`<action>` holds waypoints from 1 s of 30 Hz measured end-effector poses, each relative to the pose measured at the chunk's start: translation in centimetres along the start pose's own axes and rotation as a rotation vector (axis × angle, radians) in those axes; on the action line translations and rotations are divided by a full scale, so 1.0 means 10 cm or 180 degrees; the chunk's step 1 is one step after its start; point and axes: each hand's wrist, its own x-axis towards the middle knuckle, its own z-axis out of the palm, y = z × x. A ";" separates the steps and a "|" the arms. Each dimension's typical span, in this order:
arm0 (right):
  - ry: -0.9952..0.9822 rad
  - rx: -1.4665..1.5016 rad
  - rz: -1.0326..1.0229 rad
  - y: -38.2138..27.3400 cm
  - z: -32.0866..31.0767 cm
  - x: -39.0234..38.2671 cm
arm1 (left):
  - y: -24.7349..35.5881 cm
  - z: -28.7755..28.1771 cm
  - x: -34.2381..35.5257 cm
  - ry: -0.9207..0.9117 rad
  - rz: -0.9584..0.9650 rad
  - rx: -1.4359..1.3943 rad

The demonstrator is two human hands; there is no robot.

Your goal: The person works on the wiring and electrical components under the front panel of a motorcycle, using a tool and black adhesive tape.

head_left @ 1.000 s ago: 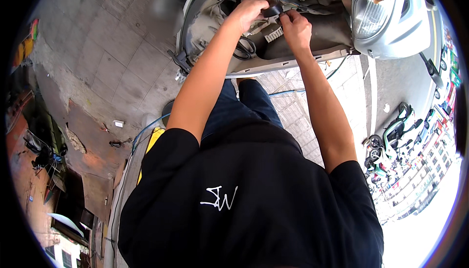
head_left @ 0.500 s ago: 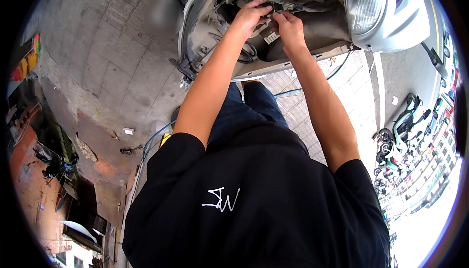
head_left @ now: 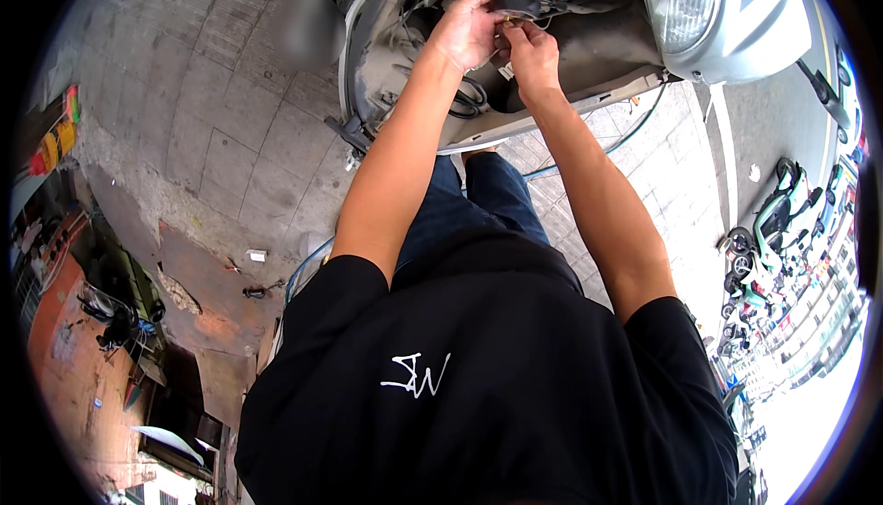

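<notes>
An opened-up scooter body (head_left: 602, 91) with its wiring (head_left: 515, 1) exposed lies in front of me. My left hand (head_left: 467, 31) reaches into it with the palm turned partly up; its fingers close around something at the wires that I cannot make out. Beside it my right hand (head_left: 531, 56) pinches a small yellow piece (head_left: 508, 19) between thumb and forefinger. The fingertips of both hands nearly meet there. A thin pale wire (head_left: 544, 23) curves past the right fingers. Below the hands, a small white connector (head_left: 506, 71) shows partly.
A silver panel with a headlight (head_left: 681, 4) stands to the right. Black cable loops (head_left: 471, 98) hang inside the body at the left. A blue hose (head_left: 543, 171) runs over the paving (head_left: 248, 128). Parked scooters (head_left: 768, 229) line the road at right.
My left hand has rolled so that more of its palm shows. My right hand has shifted slightly left, and the yellow piece now shows at its fingertips.
</notes>
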 end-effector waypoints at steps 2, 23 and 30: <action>0.0061 -0.0702 -0.0239 0.01 -0.06 0.04 | 0.04 0.05 -0.02 -0.0229 -0.0031 -0.0099; -0.0105 -0.0239 0.0040 -0.15 -0.07 0.01 | -0.24 0.00 -0.11 0.1169 0.0934 0.1040; -0.0198 0.0424 0.0345 -0.06 -0.02 0.01 | -0.14 0.03 0.00 0.1380 0.1090 0.1629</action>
